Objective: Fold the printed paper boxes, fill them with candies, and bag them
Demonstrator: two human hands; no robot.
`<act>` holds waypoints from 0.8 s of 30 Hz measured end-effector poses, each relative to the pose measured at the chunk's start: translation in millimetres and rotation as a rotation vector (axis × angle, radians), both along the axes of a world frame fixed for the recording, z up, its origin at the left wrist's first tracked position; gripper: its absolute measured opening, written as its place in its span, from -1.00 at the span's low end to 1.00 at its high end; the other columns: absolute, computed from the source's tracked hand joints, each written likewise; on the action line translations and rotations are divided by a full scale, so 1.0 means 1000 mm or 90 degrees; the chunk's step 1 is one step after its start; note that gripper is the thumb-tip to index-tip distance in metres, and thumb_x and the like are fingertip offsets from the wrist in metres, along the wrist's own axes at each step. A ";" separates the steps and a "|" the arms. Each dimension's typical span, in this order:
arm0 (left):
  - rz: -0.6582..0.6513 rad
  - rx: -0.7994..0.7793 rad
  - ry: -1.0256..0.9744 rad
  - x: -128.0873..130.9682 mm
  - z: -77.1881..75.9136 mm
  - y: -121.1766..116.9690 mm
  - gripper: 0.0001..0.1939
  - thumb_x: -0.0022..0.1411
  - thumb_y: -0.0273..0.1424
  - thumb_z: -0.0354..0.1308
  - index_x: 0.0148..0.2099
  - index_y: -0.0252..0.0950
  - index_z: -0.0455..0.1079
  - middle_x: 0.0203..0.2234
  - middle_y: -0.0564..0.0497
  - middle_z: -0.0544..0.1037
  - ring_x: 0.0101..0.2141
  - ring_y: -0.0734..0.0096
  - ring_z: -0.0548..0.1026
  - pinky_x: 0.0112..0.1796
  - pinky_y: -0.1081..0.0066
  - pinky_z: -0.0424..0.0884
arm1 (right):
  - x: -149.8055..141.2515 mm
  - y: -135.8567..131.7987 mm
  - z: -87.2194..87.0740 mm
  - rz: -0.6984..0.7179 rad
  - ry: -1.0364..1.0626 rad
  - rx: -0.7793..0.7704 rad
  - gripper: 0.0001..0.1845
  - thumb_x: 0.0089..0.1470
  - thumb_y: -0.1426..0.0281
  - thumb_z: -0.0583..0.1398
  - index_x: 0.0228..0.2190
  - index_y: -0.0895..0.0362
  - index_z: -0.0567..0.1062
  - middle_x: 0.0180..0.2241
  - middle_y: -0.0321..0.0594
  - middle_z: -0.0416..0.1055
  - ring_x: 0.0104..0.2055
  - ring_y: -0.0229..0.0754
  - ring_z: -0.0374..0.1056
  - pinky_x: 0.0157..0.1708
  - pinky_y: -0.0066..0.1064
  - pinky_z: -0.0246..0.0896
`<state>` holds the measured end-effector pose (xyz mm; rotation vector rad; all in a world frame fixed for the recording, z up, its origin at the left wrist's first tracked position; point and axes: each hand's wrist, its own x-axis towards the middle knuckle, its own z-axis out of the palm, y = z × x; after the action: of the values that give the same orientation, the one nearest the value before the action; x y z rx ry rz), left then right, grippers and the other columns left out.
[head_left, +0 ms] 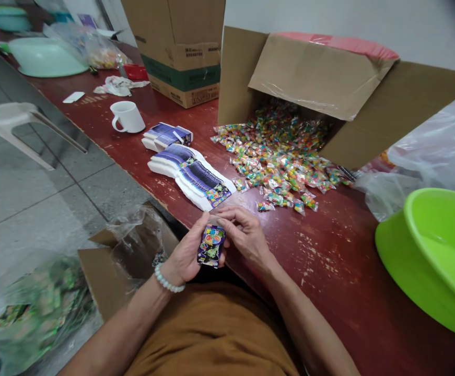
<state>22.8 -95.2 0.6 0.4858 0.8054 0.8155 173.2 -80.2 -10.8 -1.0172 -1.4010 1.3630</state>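
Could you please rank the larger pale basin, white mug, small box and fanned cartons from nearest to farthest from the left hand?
1. Small box: held in the left hand.
2. Fanned cartons: just ahead on the table.
3. White mug: beyond them, to the left.
4. Larger pale basin: farther left along the table.

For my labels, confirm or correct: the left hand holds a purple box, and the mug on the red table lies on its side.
Not on its side: the head view shows the mug standing upright on the red table. The left hand holds a purple box.
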 end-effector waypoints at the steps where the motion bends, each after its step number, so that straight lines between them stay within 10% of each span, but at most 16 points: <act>1: -0.015 -0.022 -0.024 -0.001 0.002 0.001 -0.45 0.26 0.08 0.02 -0.12 -0.33 0.43 -0.55 -0.05 0.56 -0.66 0.32 0.51 -0.65 0.39 0.44 | 0.001 -0.001 0.000 -0.004 -0.040 0.049 -0.77 0.13 0.15 0.25 -0.30 0.03 0.59 -0.31 -0.19 0.50 -0.36 -0.19 0.41 -0.43 -0.38 0.35; 11: 0.025 0.010 0.006 0.005 0.003 -0.001 -0.31 0.35 0.06 -0.14 0.19 -0.38 0.37 -0.58 -0.05 0.54 -0.69 0.39 0.46 -0.68 0.46 0.39 | -0.003 0.003 0.009 0.039 0.109 -0.138 -0.76 -0.01 0.22 0.35 -0.45 0.15 0.52 -0.28 -0.17 0.57 -0.60 -0.37 0.24 -0.61 -0.48 0.18; 18: 0.033 -0.026 -0.046 -0.005 -0.001 0.002 -0.61 0.26 -0.26 0.15 0.09 -0.28 0.45 -0.36 -0.05 0.59 -0.60 0.45 0.50 -0.62 0.47 0.44 | -0.004 -0.008 -0.005 0.028 -0.123 0.132 -0.87 0.14 0.29 0.25 -0.30 0.06 0.55 -0.21 -0.20 0.49 -0.18 -0.16 0.40 -0.21 -0.33 0.32; 24: 0.149 0.023 0.116 -0.034 -0.009 -0.002 -0.58 0.22 -0.22 0.13 0.08 -0.30 0.40 -0.49 0.02 0.52 -0.62 0.43 0.46 -0.62 0.47 0.40 | -0.010 -0.002 -0.018 0.081 -0.194 0.137 -0.61 0.08 0.30 0.27 -0.02 0.02 0.45 -0.08 -0.18 0.42 -0.16 -0.17 0.37 -0.18 -0.33 0.31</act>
<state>-11.6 -97.3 -8.4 0.5083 1.0316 1.0136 163.4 -82.2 -28.8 -1.0365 -1.8237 1.1473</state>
